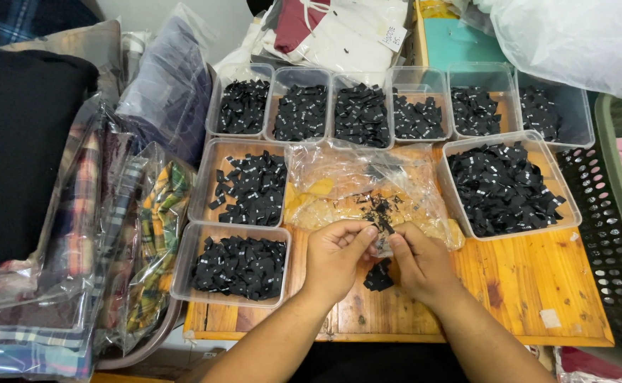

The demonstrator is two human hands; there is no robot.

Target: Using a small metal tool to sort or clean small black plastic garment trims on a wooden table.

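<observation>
The wooden bench (524, 284) is carrying everything & serves as landmark here. Along its far edge a row of 6 clear plastic tubs (301, 106) is sitting, each filled w/ small black fabric labels. Toward the bench's right side a bigger tub (506, 186) is holding the largest heap of labels; toward its left side 2 more tubs (243, 188) are lined up, 1 behind the other, the nearer one (233, 264) sitting at the bench's front-left corner. Off the bench's left edge, bagged plaid garments (133, 234) are stacking up in clear wrap; off its right edge a dark perforated basket (609, 241) is standing.

At the bench's middle a crumpled clear plastic bag (357, 188) is lying, a few black labels loose inside it. Just in front of the bag, near the bench's front edge, both hands are meeting over the bag's lip. Left hand (333, 259) is pinching w/ thumb & fingers closed on the bag's edge, it seems; right hand (419, 266) is curling closed on a small bunch of black labels (380, 273), which is hanging partly below the fingers, just above the bench top.

Judging by this, doing it well means keeping the bag mouth held open w/ the left hand, gripping labels lightly so none are dropping, & working low over the bench so strays are landing on wood, not in neighbouring tubs.
</observation>
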